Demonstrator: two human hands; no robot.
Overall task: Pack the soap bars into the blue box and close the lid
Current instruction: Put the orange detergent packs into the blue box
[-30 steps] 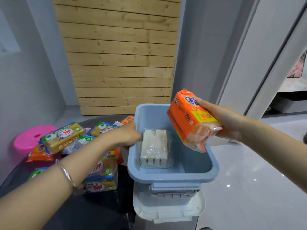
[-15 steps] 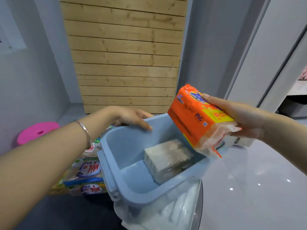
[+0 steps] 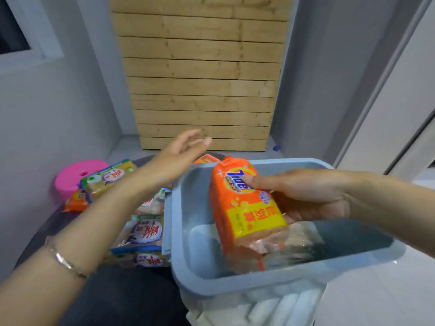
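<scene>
One orange soap pack [image 3: 244,208] is halfway into the blue box [image 3: 235,287]. Its bottom end is dipped inside and its top end pokes up above the far rim.

The right hand [image 3: 313,196] grips it from the right, thumb laid across the logo and the other fingers curled round the back, mostly out of sight. The pack blocks most of a clear-wrapped pack [image 3: 303,241] lying on the box floor, and what does show is pretty blurry.

The logo reads Tide, upside down from here. Under it is a yellow panel with red Chinese characters too smeared to read.

The box sits at the right edge of the dark table [image 3: 131,297]. A white lid [image 3: 270,307] shows below its near side, cut off by the bottom of the frame.

The left hand [image 3: 179,156] hovers over the far part of the table, fingers loose and spread, holding nothing. There's a bracelet [image 3: 63,261] on that wrist.

The arm partly covers a pile of soap packs [image 3: 146,231] just left of the box. They have green-and-yellow wrappers with red characters on white ovals, which I can't read either. A pink stool [image 3: 77,172] peeks out past the table's far left edge.
</scene>
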